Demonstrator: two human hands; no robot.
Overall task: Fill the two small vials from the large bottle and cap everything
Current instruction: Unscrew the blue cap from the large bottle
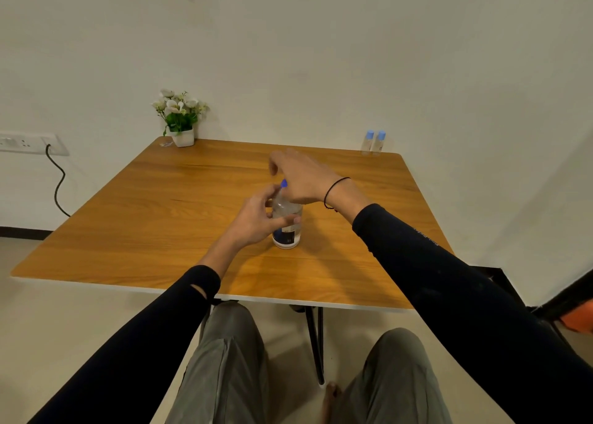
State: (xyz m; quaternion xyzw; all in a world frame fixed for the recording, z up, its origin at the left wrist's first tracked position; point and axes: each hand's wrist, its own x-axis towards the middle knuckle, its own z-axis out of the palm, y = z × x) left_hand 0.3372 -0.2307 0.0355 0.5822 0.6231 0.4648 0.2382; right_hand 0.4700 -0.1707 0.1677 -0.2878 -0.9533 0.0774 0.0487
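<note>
The large clear bottle [286, 228], with a dark label and a blue cap [283, 183], stands upright in the middle of the wooden table [167, 218]. My left hand [256, 218] grips its body from the left, one finger lying across the front. Just over the cap hovers my right hand [301, 179], its fingers loosely curled past the cap and its thumb hidden; none plainly closes on the cap. Two small vials [373, 143] with light blue caps stand side by side at the table's far right corner, well beyond both hands.
A white pot of flowers [179, 118] sits at the far left corner against the wall. A wall socket with a black cable [57, 183] is at the left. My knees are under the near table edge. An orange object [577, 321] lies low right.
</note>
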